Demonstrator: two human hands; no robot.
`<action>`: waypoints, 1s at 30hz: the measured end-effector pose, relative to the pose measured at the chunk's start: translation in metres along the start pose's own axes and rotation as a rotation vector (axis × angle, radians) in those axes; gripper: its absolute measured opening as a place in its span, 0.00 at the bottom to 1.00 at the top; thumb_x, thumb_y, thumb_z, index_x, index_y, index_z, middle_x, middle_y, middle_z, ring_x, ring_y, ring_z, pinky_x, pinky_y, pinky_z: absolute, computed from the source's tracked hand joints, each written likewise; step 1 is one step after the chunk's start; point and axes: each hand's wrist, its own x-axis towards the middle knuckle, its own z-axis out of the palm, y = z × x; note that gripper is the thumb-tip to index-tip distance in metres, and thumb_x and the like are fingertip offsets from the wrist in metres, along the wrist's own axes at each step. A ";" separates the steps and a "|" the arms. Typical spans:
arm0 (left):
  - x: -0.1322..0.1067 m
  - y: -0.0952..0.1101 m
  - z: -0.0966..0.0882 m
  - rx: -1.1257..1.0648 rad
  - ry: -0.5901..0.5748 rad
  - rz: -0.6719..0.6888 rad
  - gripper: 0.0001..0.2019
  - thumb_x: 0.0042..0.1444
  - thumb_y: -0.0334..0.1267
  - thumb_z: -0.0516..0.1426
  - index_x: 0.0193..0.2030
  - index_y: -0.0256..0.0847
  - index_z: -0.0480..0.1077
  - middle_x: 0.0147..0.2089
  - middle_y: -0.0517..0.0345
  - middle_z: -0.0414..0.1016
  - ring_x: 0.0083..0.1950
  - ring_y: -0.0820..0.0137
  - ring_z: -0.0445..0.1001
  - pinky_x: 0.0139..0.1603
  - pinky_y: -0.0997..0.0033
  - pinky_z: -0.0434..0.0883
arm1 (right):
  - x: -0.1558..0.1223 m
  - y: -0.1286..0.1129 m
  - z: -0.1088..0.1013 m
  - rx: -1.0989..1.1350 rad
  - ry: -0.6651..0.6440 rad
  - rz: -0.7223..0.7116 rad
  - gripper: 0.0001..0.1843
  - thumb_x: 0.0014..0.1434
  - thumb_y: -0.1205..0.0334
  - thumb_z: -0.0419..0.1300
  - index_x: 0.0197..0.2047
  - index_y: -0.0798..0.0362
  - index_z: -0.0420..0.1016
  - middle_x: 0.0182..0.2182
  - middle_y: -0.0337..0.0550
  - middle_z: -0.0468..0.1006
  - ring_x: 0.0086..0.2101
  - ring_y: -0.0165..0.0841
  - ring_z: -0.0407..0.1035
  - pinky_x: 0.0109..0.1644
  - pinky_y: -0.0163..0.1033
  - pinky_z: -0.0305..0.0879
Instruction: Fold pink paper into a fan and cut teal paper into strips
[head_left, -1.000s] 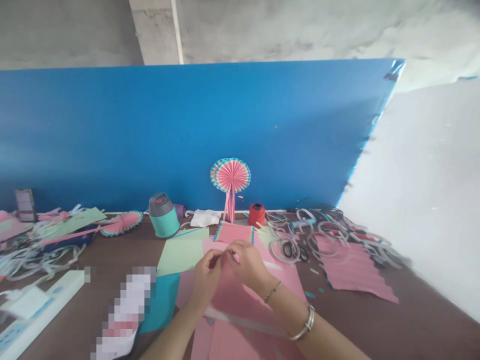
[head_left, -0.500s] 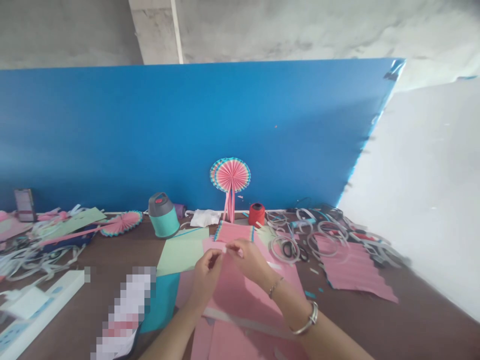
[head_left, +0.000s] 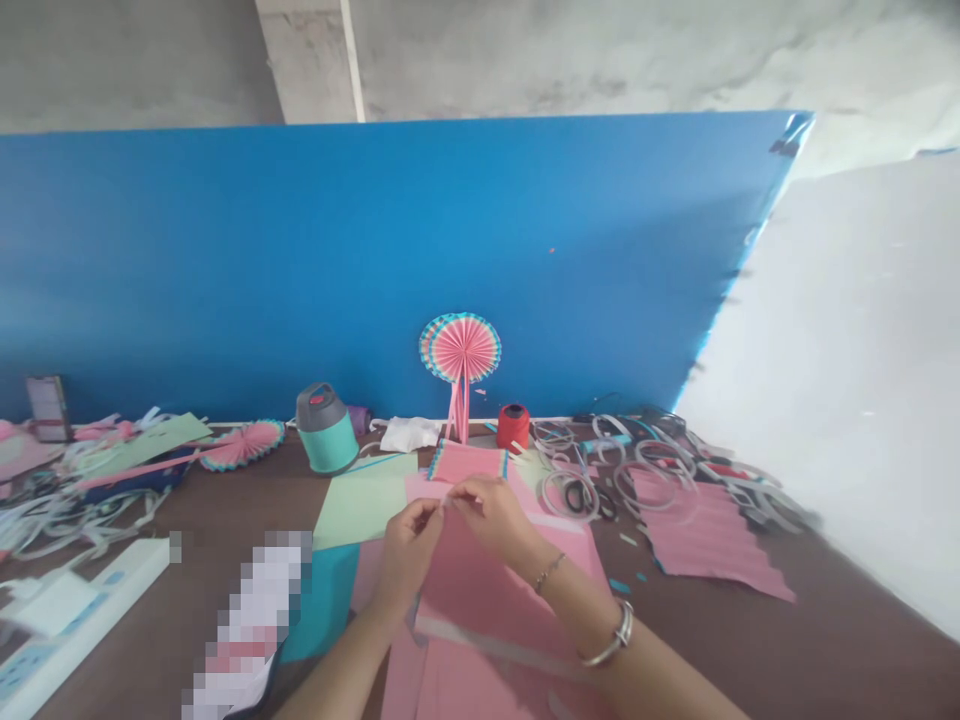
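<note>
My left hand and my right hand meet above the pink paper, thumbs and fingertips pinched close together. Between the fingertips shows a tiny whitish scrap, too small to name. A pale strip runs across the pink paper under my wrists. Just beyond my fingers lies a pleated pink paper piece with blue and yellow striped edges. Behind it, a round pink paper fan on pink sticks leans against the blue panel.
A teal-and-grey container and a red spool stand at the back. Rolls of pale tape, black scissors and pleated pink paper lie right. Left are another fan, a power strip and green paper.
My fingertips have drawn closer together, and the whitish scrap between them shows less. The pale strip's left end has shifted slightly on the pink paper.
</note>
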 end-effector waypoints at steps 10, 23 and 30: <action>0.001 -0.001 -0.001 0.016 0.021 0.005 0.10 0.51 0.42 0.53 0.29 0.38 0.70 0.25 0.62 0.69 0.28 0.72 0.65 0.30 0.76 0.62 | -0.004 -0.005 0.001 -0.136 0.023 -0.061 0.07 0.53 0.73 0.55 0.32 0.53 0.71 0.32 0.40 0.77 0.35 0.33 0.68 0.41 0.38 0.53; 0.001 -0.005 0.001 -0.109 0.011 -0.090 0.11 0.50 0.45 0.55 0.28 0.38 0.68 0.24 0.64 0.67 0.26 0.74 0.64 0.28 0.77 0.61 | -0.005 -0.011 -0.001 -0.360 0.055 -0.184 0.07 0.59 0.69 0.54 0.31 0.53 0.71 0.34 0.43 0.73 0.39 0.34 0.63 0.42 0.40 0.50; -0.001 0.001 0.002 -0.093 0.035 -0.093 0.12 0.50 0.47 0.55 0.28 0.39 0.67 0.23 0.64 0.66 0.25 0.74 0.64 0.26 0.77 0.60 | -0.007 -0.011 0.001 -0.378 0.059 -0.204 0.08 0.60 0.69 0.52 0.32 0.54 0.71 0.33 0.42 0.73 0.38 0.33 0.62 0.40 0.40 0.50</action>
